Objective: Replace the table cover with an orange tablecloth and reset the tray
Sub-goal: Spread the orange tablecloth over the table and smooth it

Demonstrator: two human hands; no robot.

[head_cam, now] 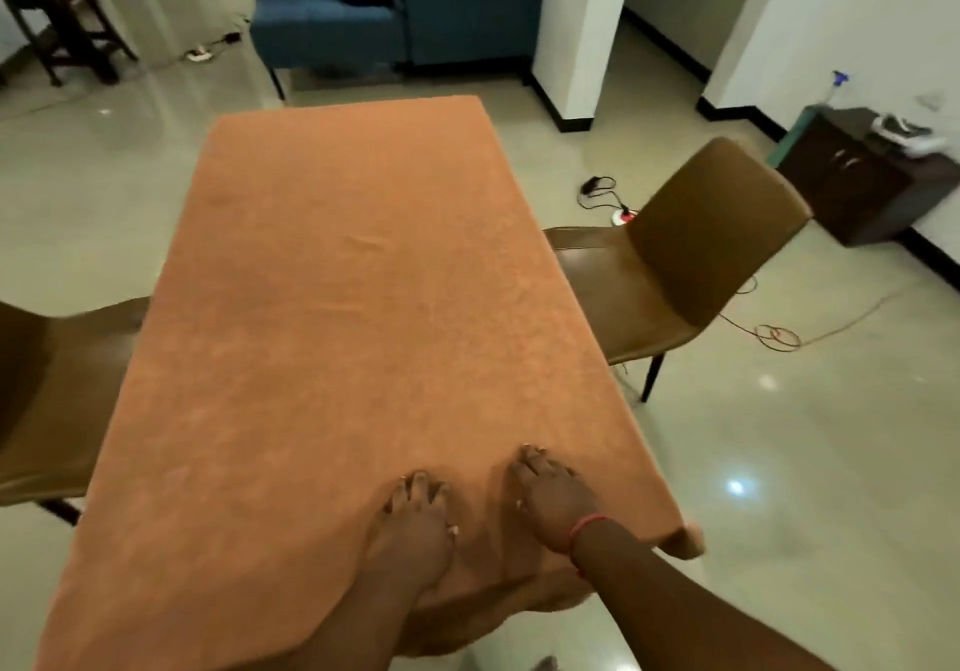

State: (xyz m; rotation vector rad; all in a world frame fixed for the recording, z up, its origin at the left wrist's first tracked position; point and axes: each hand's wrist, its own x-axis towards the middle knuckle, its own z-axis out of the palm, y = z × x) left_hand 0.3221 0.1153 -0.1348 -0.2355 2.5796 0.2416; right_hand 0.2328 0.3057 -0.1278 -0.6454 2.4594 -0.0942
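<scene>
An orange tablecloth point(332, 317) covers the whole long table and hangs over its near edge in loose folds. My left hand point(415, 525) lies palm down on the cloth near the near edge, fingers spread flat. My right hand point(556, 499), with a red band at the wrist, presses flat on the cloth just to the right of it, close to the near right corner. Neither hand holds anything. No tray is in view.
A brown chair point(691, 254) stands at the table's right side and another brown chair point(57, 384) at its left. Cables point(774, 335) lie on the tiled floor to the right. A blue sofa point(395, 15) stands beyond the far end, a dark cabinet point(867, 176) far right.
</scene>
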